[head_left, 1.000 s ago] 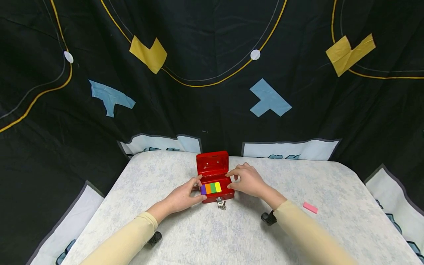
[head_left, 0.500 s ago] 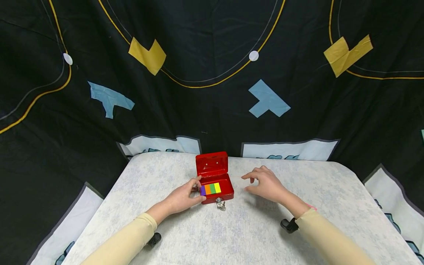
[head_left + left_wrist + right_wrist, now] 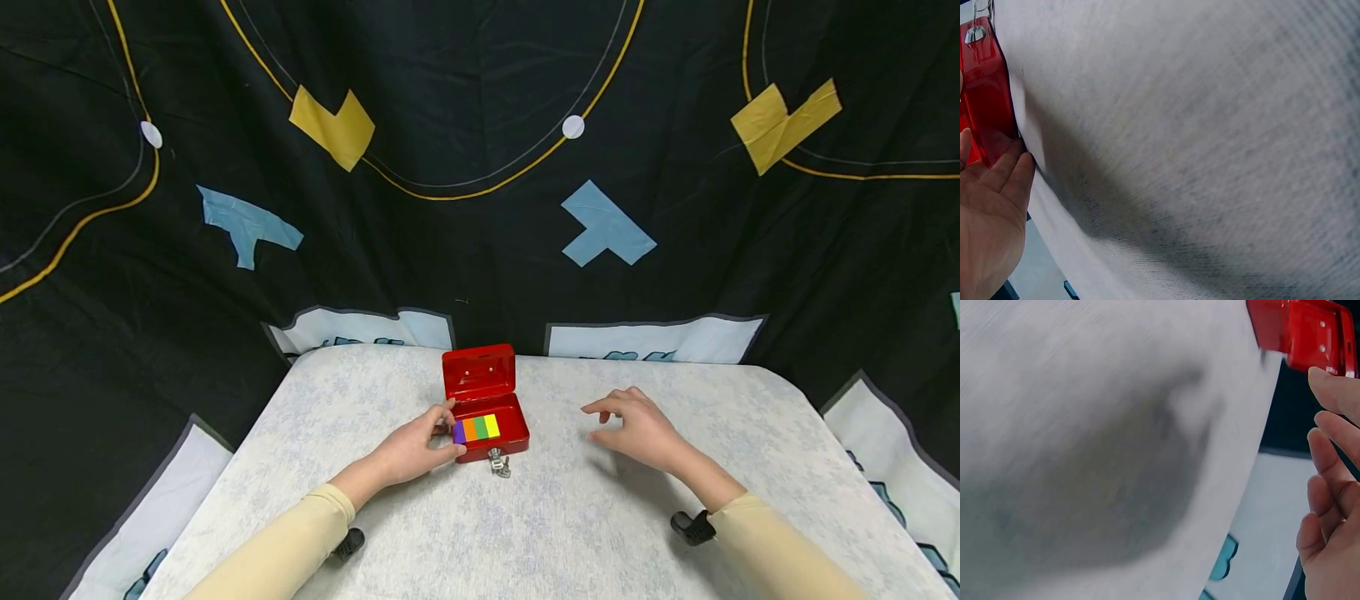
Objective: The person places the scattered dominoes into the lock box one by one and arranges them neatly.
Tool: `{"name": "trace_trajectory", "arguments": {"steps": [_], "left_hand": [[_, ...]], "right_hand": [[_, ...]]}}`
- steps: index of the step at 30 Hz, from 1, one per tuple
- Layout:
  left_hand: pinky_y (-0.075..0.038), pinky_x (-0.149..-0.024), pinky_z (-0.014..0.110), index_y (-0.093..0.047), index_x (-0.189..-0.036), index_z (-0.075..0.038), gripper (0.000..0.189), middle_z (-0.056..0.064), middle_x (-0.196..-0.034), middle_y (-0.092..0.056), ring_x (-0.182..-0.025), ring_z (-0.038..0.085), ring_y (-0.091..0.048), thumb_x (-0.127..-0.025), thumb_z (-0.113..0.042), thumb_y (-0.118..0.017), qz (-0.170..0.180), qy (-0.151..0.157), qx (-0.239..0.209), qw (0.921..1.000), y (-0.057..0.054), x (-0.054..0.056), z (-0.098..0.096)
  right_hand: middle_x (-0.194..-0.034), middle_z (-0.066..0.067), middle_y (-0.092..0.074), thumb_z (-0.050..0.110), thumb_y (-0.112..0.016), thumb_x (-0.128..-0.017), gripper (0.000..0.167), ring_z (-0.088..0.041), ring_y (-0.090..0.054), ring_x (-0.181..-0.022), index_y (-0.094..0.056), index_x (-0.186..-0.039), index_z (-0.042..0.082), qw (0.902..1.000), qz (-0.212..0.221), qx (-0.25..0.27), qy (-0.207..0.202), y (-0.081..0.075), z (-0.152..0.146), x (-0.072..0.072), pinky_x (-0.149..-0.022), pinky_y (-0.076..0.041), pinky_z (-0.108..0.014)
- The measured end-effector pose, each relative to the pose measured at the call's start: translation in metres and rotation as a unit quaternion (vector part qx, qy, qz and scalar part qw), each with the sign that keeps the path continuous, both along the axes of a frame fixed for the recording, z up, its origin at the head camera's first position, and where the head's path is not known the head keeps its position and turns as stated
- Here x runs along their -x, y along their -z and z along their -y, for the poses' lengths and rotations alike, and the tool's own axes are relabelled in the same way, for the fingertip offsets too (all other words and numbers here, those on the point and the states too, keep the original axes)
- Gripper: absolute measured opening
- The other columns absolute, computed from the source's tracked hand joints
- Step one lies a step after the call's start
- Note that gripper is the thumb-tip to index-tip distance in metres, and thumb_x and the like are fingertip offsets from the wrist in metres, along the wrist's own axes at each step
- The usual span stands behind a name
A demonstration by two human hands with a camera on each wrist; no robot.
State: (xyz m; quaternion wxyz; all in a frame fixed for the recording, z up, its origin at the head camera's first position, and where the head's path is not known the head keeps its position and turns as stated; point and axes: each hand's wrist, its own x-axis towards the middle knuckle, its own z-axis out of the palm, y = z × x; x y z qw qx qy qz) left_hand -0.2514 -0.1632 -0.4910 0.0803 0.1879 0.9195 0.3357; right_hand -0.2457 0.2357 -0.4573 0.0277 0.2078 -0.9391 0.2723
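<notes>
A red metal cash box (image 3: 474,456) stands on the table with its lid (image 3: 480,373) raised. Inside, a row of purple, orange (image 3: 469,429), green and yellow (image 3: 492,426) blocks lies toward the left. A silver lock (image 3: 496,456) with keys hangs at the front. My left hand (image 3: 408,446) touches the box's left end, thumb near the front corner and index finger near the back; the left wrist view shows extended fingers (image 3: 1007,169) against the red wall. My right hand (image 3: 641,429) hovers over the table to the right of the box, fingers loosely bent, holding nothing.
The pale, mottled tablecloth (image 3: 570,533) covers the table. A black curtain (image 3: 480,267) with yellow and blue tape pieces hangs behind its far edge. Black wrist devices (image 3: 693,527) stick out below both sleeves. The pink block seen earlier is hidden by the right arm.
My right hand has left the box's right side and moved right, its arm now covering the pink block. My left hand and the box stay in place.
</notes>
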Motion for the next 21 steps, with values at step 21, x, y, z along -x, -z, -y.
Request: {"name": "trace_trajectory", "arguments": {"steps": [21], "left_hand": [[-0.047, -0.101, 0.048, -0.052, -0.117, -0.020, 0.042, 0.001, -0.166, -0.032, -0.126, 0.022, -0.057, -0.092, -0.046, -0.074, -0.003, 0.001, 0.001, 1.0000, 0.001, 0.000, 0.000]], "right_hand": [[-0.109, 0.000, -0.067, 0.034, -0.081, -0.090, 0.046, -0.026, -0.053, -0.109, -0.070, -0.131, 0.016, 0.9959, 0.038, -0.007, 0.082, 0.008, -0.090, -0.030, -0.081, -0.046, -0.044]]}}
